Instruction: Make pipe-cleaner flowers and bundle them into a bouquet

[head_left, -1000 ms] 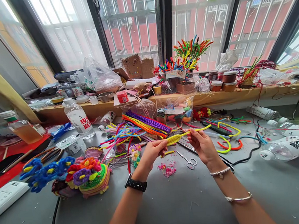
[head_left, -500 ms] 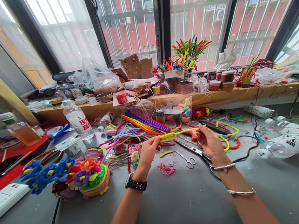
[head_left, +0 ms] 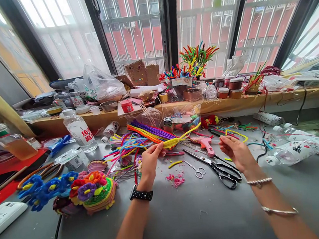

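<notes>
My left hand [head_left: 153, 161], wearing a dark watch with white dots, pinches a folded bundle of yellow pipe cleaners [head_left: 171, 143]. A long yellow end sticks out of it up and to the right. My right hand [head_left: 235, 150] is apart from the bundle, its thumb and fingers pressed together; whether anything small is between them I cannot make out. Just left of that hand lies a pink glue gun [head_left: 206, 144]. Large black-handled scissors [head_left: 214, 165] and small silver scissors [head_left: 197, 168] lie between my hands. A short yellow piece [head_left: 175, 164] rests near pink fluff [head_left: 176, 180].
Colourful pipe cleaners [head_left: 155, 131] are heaped behind my left hand. Felt-like flowers [head_left: 91, 188] stand at the left, near a water bottle [head_left: 79, 131] and a white power strip [head_left: 7, 218]. Bottles [head_left: 292, 151] lie at the right. Jars and bags crowd the windowsill [head_left: 147, 112].
My right hand has let go of the stretched yellow end and moved right and slightly down. The freed end now points up. My left hand keeps its hold; the view has shifted slightly.
</notes>
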`<state>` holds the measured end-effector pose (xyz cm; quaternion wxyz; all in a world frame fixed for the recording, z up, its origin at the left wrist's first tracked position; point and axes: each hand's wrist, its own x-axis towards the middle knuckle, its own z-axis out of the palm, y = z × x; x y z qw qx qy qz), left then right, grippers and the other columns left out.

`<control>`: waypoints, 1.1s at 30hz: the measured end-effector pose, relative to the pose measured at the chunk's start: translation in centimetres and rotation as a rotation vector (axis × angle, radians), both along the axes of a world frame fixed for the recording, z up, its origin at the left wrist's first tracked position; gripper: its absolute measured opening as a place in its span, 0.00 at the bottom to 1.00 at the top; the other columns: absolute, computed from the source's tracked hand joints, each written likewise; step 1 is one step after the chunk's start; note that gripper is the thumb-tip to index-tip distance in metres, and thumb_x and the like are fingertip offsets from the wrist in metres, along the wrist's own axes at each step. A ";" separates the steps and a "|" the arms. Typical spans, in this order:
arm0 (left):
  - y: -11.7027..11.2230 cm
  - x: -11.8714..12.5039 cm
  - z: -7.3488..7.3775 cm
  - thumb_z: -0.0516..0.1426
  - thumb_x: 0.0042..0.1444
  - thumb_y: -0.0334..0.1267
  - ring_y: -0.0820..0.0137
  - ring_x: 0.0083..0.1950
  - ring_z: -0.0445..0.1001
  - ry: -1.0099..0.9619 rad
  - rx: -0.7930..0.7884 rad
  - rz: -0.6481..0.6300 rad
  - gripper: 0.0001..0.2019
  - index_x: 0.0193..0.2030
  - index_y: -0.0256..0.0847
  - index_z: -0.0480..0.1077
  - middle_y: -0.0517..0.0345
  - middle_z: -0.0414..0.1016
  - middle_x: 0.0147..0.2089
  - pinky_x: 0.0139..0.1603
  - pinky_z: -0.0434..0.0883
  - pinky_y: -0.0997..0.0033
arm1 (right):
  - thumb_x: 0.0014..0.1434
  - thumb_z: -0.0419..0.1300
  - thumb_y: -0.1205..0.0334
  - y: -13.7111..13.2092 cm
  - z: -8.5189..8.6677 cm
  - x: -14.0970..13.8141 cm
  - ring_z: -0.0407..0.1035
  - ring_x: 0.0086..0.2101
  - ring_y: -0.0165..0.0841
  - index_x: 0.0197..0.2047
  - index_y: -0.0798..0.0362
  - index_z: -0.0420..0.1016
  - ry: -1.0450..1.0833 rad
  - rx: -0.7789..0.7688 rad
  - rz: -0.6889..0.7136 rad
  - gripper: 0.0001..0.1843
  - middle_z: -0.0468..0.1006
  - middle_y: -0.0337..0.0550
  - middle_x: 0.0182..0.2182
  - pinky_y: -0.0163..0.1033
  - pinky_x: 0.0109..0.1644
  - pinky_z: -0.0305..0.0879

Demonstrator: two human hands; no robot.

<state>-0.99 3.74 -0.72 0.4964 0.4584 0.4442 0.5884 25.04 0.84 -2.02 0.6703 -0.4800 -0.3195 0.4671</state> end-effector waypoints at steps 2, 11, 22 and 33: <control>0.1 -0.1 0.0 0.60 0.39 0.43 0.77 0.24 0.66 -0.037 -0.003 0.020 0.13 0.29 0.33 0.73 0.58 0.72 0.24 0.26 0.64 0.77 | 0.38 0.64 0.56 -1.8 -1.2 0.8 0.67 0.21 0.27 0.27 0.56 0.70 -0.278 -0.132 0.076 0.14 0.73 0.38 0.21 0.31 0.26 0.66; 0.2 -0.3 0.0 0.61 0.36 0.42 0.78 0.21 0.64 -0.035 0.035 0.071 0.14 0.28 0.33 0.74 0.60 0.70 0.21 0.23 0.64 0.78 | 0.41 0.55 0.66 -4.5 -3.5 0.8 0.66 0.36 0.36 0.36 0.56 0.68 -1.422 -0.214 0.281 0.14 0.72 0.47 0.34 0.37 0.40 0.60; 0.4 -0.7 -0.4 0.62 0.33 0.36 0.75 0.25 0.69 -0.225 -0.056 0.063 0.11 0.27 0.33 0.74 0.58 0.74 0.24 0.34 0.68 0.72 | 0.35 0.54 0.68 -3.4 -1.3 -0.8 0.66 0.26 0.38 0.20 0.53 0.58 -1.729 -0.399 0.507 0.06 0.69 0.43 0.22 0.33 0.21 0.47; 0.1 -0.6 0.0 0.63 0.33 0.36 0.76 0.24 0.70 -0.276 -0.105 0.022 0.11 0.26 0.34 0.72 0.60 0.73 0.23 0.31 0.68 0.75 | 0.46 0.51 0.56 -4.5 -1.8 1.0 0.52 0.08 0.23 0.23 0.52 0.58 -1.059 -0.491 0.659 0.09 0.62 0.30 0.08 0.28 0.12 0.47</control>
